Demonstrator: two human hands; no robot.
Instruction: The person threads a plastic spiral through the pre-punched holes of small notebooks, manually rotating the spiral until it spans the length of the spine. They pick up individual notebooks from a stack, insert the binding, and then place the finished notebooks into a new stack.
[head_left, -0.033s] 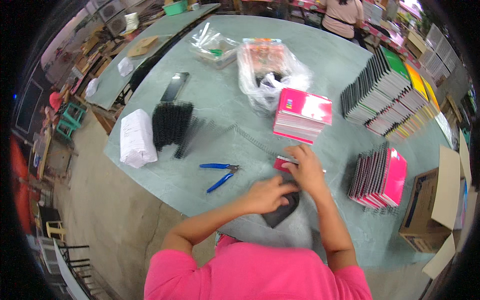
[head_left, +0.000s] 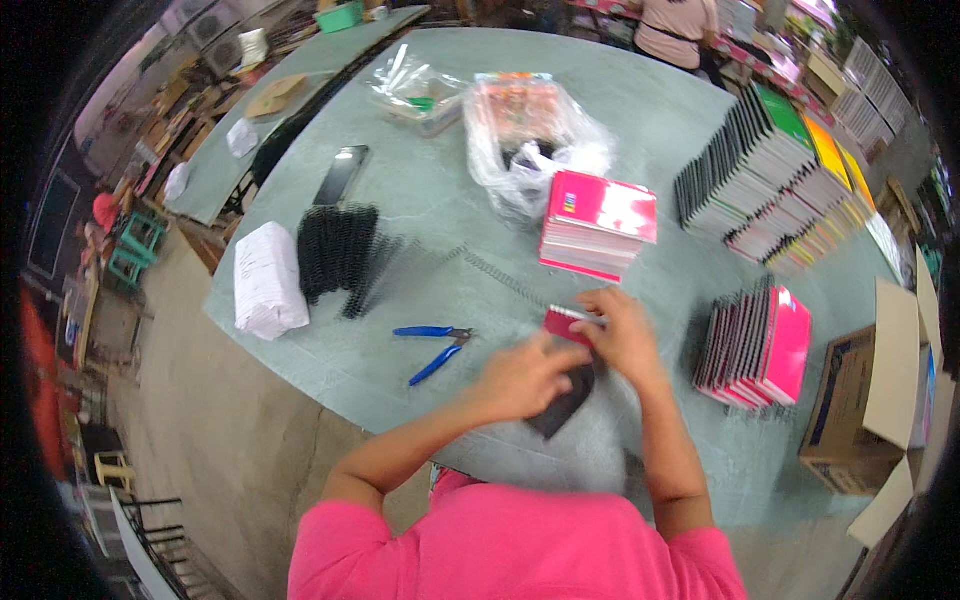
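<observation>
A small red notebook [head_left: 566,326] lies at the near middle of the table, gripped at its right side by my right hand [head_left: 626,335] with fingers bent over it. From its upper edge a thin black wire coil [head_left: 505,281] runs off to the upper left. My left hand [head_left: 525,378], smeared by motion, hovers at the notebook's lower left; its grip is unclear. Beneath that hand lies a flat black piece [head_left: 562,404]. Blue-handled cutting pliers [head_left: 437,352] rest spread to the left. Many black coils [head_left: 338,250] are heaped farther left.
A stack of pink-covered notebooks [head_left: 600,222] stands beyond my hands. Coil-bound pink ones [head_left: 755,345] are on the right, with taller green and yellow stacks [head_left: 765,165] behind. An open carton [head_left: 850,410] sits at the right edge. A white wrapped bundle [head_left: 270,280] and a phone [head_left: 341,175] are left.
My left hand has shifted slightly up and left, away from the black piece. The right hand still holds the red notebook. The whole view has moved a little.
</observation>
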